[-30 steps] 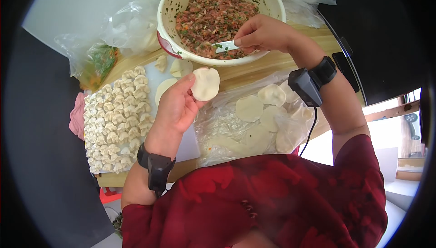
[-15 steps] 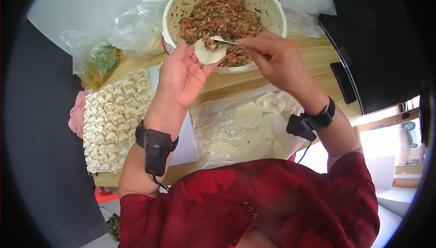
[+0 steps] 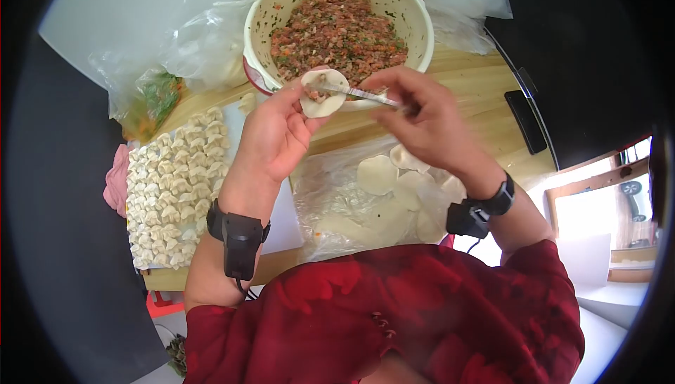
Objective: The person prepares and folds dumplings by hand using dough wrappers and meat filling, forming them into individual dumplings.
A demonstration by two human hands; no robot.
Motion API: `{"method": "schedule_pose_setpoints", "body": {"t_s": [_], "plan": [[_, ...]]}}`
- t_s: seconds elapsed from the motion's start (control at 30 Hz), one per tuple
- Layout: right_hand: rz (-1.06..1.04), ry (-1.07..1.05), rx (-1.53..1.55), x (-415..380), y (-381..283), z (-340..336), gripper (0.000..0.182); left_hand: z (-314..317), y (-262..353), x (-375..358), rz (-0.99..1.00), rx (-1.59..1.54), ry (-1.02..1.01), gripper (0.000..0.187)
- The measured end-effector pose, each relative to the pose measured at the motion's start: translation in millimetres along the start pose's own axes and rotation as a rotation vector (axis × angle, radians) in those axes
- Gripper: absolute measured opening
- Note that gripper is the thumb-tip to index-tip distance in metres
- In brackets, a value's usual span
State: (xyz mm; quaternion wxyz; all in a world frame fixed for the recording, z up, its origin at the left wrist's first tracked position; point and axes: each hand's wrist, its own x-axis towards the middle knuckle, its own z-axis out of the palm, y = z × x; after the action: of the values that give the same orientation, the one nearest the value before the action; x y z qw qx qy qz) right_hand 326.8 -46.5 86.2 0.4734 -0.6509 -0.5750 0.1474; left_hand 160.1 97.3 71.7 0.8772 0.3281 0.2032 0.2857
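Note:
My left hand (image 3: 278,134) holds a round dumpling wrapper (image 3: 325,107) at the near rim of the bowl, fingers curled under it. A little meat filling (image 3: 316,94) lies on the wrapper. My right hand (image 3: 432,117) grips the handle of a slim metal spoon (image 3: 362,94); its far end rests over the wrapper. Just beyond both hands, a large cream bowl (image 3: 425,32) contains minced meat filling (image 3: 337,32) with green and orange bits. Below the hands, several loose wrappers (image 3: 377,175) lie on a clear plastic sheet (image 3: 316,194).
Rows of folded dumplings (image 3: 179,187) cover a white board (image 3: 281,226) on the left. Plastic bags (image 3: 204,46) stand behind, one with greens (image 3: 160,99) inside. A pink cloth (image 3: 116,183) hangs at the left edge. A black phone-like object (image 3: 525,122) lies at the right.
The spoon has tilted and its tip has moved left across the wrapper, with the filling lower and more spread. My right hand has shifted slightly right and down. The view has shifted a little.

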Motion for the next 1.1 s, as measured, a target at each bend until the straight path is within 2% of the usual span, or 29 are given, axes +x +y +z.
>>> {"method": "schedule_pose_setpoints", "body": {"t_s": [0.07,0.2,0.27,0.33,0.4,0.43,0.5,0.63,0.73,0.83,0.87,0.93,1.0,1.1], "plan": [[-0.078,0.013,0.109,0,2,16,0.027,2,-4,-3,-0.033,0.008,-0.037,0.033],[-0.222,0.061,0.086,6,9,29,0.016,-3,-7,-9,-0.055,0.174,-0.155,0.035],[-0.184,0.084,0.139,8,7,33,0.013,-2,-11,-14,-0.046,0.217,-0.199,0.036],[-0.146,0.111,0.185,9,6,37,0.01,7,-17,-21,-0.007,0.226,-0.092,0.037],[-0.01,0.151,0.32,9,7,40,0.01,14,-16,-25,-0.021,0.172,-0.108,0.038],[-0.01,0.154,0.319,10,8,40,0.01,15,-16,-27,-0.033,0.117,-0.119,0.038],[0.072,0.171,0.341,9,10,42,0.013,18,-23,-29,0.025,0.212,-0.114,0.037],[0.047,0.184,0.322,8,7,43,0.018,15,-28,-28,0.172,0.467,-0.062,0.034],[-0.001,0.229,0.384,7,6,43,0.022,10,-26,-31,0.16,0.427,-0.023,0.032],[-0.034,0.107,0.34,-1,11,38,0.024,9,-19,-37,0.116,0.387,0.0,0.031],[0.026,0.056,0.332,-5,7,35,0.023,6,-20,-37,0.116,0.386,0.001,0.031],[0.088,0.003,0.325,-8,4,33,0.021,1,-24,-38,0.175,0.463,0.029,0.027],[0.027,0.049,0.204,-10,3,35,0.019,-3,-27,-41,0.231,0.514,0.042,0.026],[-0.021,0.102,0.314,-12,4,44,0.015,-2,-28,-44,0.362,0.621,0.064,0.023]]}}
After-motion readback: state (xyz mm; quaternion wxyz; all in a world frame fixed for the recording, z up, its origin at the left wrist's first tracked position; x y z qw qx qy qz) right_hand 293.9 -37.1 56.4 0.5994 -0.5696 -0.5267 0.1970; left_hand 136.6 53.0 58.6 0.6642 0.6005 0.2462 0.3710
